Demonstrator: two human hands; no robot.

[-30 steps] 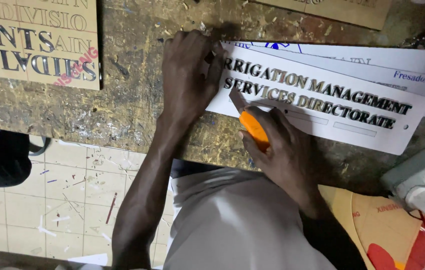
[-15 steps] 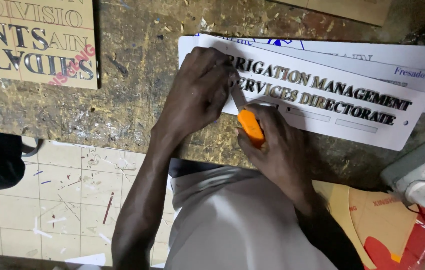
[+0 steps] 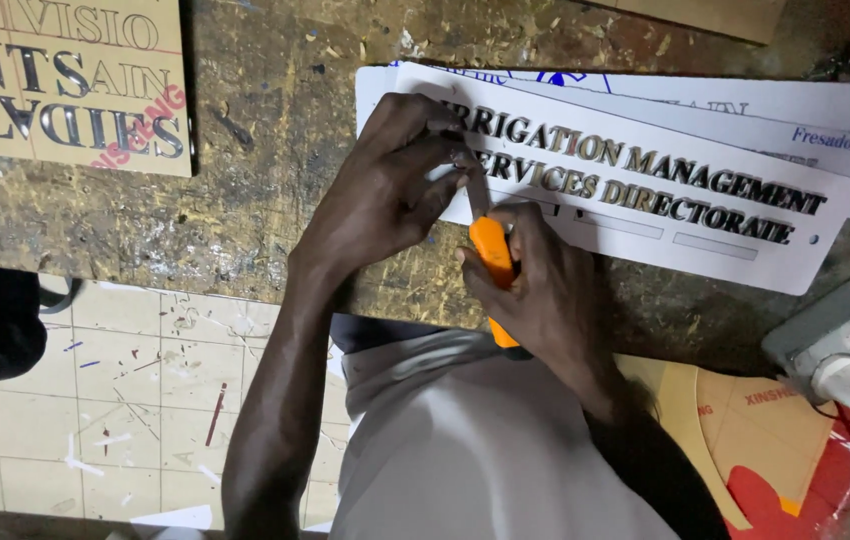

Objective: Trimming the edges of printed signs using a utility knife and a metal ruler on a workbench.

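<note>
Both hands meet at the centre of the frame, over the left end of a white sign plate (image 3: pixel 645 215) with raised dark lettering. I note the left hand (image 3: pixel 385 195) lying on that left end, fingers bent, with thumb and forefinger pinched together at the start of the lettering; I cannot tell whether they grip anything between them. My right hand (image 3: pixel 545 290) sits just below and to the right of it, clenched around an orange-handled knife (image 3: pixel 493 262). The handle runs up out of the fist, and the narrow blade reaches to the plate's lower left edge, its tip right at the left fingertips. The two hands are almost touching there.

The sign plate lies slanted across the upper right of the frame, flat on the worn, paint-spattered surface (image 3: pixel 265 200). Its left end is under the left hand; the rest extends right, well clear of both hands. More white printed sheets (image 3: pixel 805 115) lie beneath it, fanned toward the upper right edge.

At upper left, well apart from the hands, a tan board with dark lettering (image 3: pixel 65 85) rests on the surface. At the right edge, a grey power strip with a white plug (image 3: pixel 845 350) sits near the plate's lower right corner. Tan and red cut-out pieces (image 3: pixel 745 440) lie at lower right. Tiled floor (image 3: pixel 115 390) shows at lower left.
</note>
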